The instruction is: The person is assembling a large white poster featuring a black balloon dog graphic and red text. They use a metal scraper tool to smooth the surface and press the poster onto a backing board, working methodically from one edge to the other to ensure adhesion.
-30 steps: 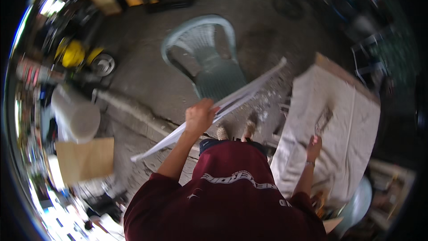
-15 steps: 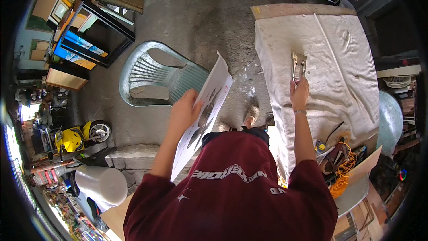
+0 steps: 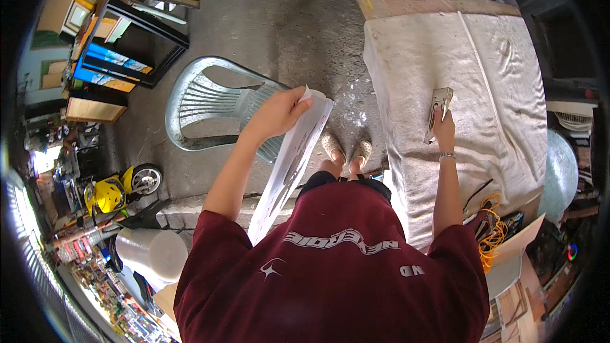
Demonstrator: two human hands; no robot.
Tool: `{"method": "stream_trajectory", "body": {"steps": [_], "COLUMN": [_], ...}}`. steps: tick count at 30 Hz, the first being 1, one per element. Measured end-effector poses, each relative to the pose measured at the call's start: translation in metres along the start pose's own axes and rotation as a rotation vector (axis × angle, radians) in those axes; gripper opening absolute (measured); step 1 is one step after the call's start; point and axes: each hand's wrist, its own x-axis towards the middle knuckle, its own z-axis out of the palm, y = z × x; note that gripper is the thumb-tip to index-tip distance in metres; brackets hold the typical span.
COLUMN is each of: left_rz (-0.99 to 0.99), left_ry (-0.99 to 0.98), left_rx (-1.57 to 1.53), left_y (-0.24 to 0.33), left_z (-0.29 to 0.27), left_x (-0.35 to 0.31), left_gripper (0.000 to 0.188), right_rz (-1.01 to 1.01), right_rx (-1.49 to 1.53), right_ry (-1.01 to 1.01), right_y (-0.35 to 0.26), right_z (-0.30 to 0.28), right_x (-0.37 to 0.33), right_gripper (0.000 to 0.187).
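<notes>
My left hand (image 3: 279,113) grips the upper edge of a large white printed sheet (image 3: 293,155), with the thumb on its near face. The sheet hangs almost edge-on beside my body, dark and grey print showing on it. Over the cloth-covered table, my right hand (image 3: 444,129) is wrapped around a silver metal staple gun (image 3: 442,96). Its head points away from me and its lower part shows beside my fingers. Whether it touches the cloth I cannot tell.
A cream cloth (image 3: 457,51) covers the table on my right, with orange cord (image 3: 492,235) and tools at its near end. A pale green plastic chair (image 3: 210,105) stands left. Further left are frames (image 3: 143,38), a yellow toy-like motorbike (image 3: 105,195) and a wrapped roll (image 3: 155,254).
The staple gun has been lifted off the cloth or tilted, and my right hand now wraps around it. My left hand has moved up and away along the sheet, which has turned more edge-on.
</notes>
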Motion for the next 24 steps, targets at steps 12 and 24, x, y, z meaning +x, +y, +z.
{"method": "stream_trajectory", "body": {"steps": [12,24], "left_rz": [0.069,0.145], "left_ry": [-0.319,-0.360], "left_rx": [-0.868,-1.227], "left_y": [-0.060,-0.054], "left_z": [0.029,0.070], "left_x": [0.022,0.032], "left_gripper": [0.024,0.035], "right_rz": [0.036,-0.624], "right_rx": [-0.390,-0.392], "right_ry": [-0.208,-0.705], "right_y": [0.002,-0.242], "right_z": [-0.032,-0.065], "right_x": [0.008,-0.115], "right_gripper": [0.048,0.033]}}
